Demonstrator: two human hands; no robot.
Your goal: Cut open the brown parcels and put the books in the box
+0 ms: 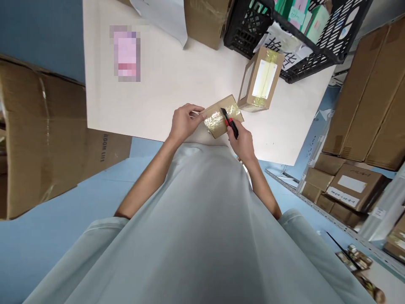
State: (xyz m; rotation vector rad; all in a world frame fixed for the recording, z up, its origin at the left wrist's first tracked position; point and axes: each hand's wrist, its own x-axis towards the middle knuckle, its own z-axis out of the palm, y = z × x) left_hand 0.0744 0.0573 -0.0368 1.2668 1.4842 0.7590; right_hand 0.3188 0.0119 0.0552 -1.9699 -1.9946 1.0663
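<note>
While grasping a black-and-red cutter [233, 128] in the fingers of the right hand [243, 141], over a small taped box [214, 120], holds the box's left end with the left hand's [186, 123] fingers, close to the near edge of the table [177, 78]. Farther out, toward the far right corner, has a taller taped box [265, 80] in front of a black crate [245, 38].
</note>
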